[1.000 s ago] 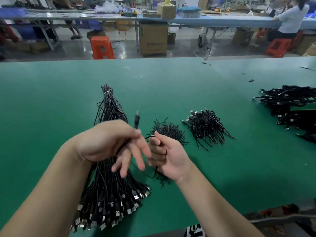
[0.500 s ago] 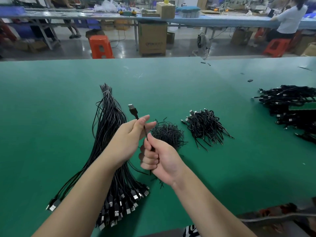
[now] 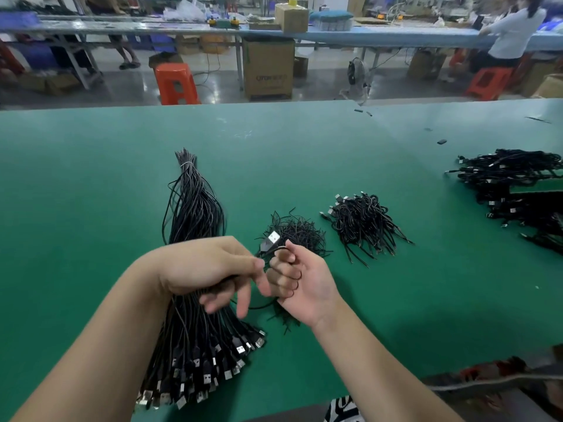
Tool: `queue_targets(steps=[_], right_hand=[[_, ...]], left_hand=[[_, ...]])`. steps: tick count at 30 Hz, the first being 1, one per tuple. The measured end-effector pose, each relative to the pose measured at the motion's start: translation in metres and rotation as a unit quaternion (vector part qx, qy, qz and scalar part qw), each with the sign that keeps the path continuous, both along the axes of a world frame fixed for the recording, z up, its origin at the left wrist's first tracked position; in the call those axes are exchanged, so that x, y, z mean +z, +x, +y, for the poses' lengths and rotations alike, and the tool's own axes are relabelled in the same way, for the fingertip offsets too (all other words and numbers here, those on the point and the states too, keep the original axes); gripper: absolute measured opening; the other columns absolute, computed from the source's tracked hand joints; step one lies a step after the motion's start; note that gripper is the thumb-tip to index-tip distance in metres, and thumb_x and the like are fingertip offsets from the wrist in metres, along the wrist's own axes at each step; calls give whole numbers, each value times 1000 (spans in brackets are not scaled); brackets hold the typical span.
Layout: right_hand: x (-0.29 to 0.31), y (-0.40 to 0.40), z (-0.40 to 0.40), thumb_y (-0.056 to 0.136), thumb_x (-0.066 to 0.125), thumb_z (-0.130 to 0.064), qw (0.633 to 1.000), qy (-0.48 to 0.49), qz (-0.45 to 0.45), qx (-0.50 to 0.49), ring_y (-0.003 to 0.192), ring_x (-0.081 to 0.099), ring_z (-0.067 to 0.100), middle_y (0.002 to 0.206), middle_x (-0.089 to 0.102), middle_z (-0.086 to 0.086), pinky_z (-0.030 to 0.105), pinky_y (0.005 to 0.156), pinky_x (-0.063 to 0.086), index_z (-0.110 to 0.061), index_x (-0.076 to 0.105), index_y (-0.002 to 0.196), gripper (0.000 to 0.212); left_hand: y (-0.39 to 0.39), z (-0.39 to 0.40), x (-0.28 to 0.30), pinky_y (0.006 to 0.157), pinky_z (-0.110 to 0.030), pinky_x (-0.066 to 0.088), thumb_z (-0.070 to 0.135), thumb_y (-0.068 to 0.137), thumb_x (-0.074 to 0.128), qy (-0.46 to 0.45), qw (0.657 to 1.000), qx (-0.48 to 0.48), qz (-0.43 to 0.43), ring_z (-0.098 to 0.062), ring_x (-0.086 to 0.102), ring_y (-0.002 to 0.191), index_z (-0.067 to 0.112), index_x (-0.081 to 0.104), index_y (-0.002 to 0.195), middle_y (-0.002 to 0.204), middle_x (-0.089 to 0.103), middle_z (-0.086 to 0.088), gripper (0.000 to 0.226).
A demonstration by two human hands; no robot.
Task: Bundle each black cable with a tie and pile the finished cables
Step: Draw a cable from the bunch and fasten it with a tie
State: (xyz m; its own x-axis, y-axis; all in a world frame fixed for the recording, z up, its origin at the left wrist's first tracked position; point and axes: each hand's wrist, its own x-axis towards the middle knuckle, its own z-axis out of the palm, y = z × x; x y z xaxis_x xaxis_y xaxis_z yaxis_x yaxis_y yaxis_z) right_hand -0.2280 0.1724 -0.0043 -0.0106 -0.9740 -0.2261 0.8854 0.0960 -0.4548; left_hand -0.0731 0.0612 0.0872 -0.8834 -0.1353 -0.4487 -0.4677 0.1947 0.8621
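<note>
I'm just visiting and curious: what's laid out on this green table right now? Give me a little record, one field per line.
surface: green table
left hand: over the long cable bundle, fingers loosely curled round a cable strand
right hand: curled round a coiled cable, USB plug sticking up
long cable bundle: loose black cables, plugs toward the person
tie pile: just beyond the right hand
finished pile: right of the ties
far right: another cable heap

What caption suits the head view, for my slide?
Right hand coils one black USB cable beside left hand over green table.
</note>
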Motion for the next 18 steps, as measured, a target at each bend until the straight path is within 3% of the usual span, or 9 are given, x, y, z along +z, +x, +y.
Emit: queue_targets(steps=[3,6,10,13,15,16,18], right_hand=[[5,0,-2,97,48,-30,999,-19,31,12,45,15,9,51,23,-9,22,41,16,-21,48,66,33],[7,5,-1,98,48,-30,998,-22,60,20,45,15,9,52,21,-8,23,42,14,-20,50,66,34],[5,15,-2,97,49,-34,996,-21,85,34,42,18,7,50,21,-9,22,42,13,-21,50,65,35],[3,23,-2,103,45,-38,993,-23,94,63,42,17,8,49,21,-8,22,43,14,-21,45,63,43],[2,26,-1,105,42,-41,992,-24,96,74,43,15,8,49,21,-9,23,43,13,-21,41,63,47],[3,25,-2,105,42,-41,993,-22,90,74,44,15,9,49,21,-9,23,43,13,-21,39,62,47],[4,20,-3,104,44,-41,996,-13,63,62,44,13,9,48,21,-9,22,42,12,-22,37,61,48]], left_hand=[[-10,6,-15,56,-31,58,29,109,35,-99,985,109,-93,-31,74,67,-1,62,110,88,75,-17,40],[-21,10,-25,76,-39,63,26,108,39,-130,955,265,-8,-25,76,80,2,63,107,98,74,-11,34],[-38,20,-29,79,-25,60,23,108,40,-23,872,449,192,-17,75,89,13,65,98,100,77,-9,29],[-47,17,-27,89,-31,57,26,110,32,132,791,506,318,-21,73,101,2,59,118,105,76,-12,37],[-46,10,-17,74,-28,59,30,110,28,263,751,485,363,-18,75,85,-1,58,118,89,76,-6,44],[-43,7,-12,60,-23,55,31,110,30,296,746,468,370,-11,69,66,0,60,115,74,70,1,43],[-34,2,-3,41,-18,36,30,106,38,330,762,414,372,-3,41,40,4,67,105,56,47,10,39]])
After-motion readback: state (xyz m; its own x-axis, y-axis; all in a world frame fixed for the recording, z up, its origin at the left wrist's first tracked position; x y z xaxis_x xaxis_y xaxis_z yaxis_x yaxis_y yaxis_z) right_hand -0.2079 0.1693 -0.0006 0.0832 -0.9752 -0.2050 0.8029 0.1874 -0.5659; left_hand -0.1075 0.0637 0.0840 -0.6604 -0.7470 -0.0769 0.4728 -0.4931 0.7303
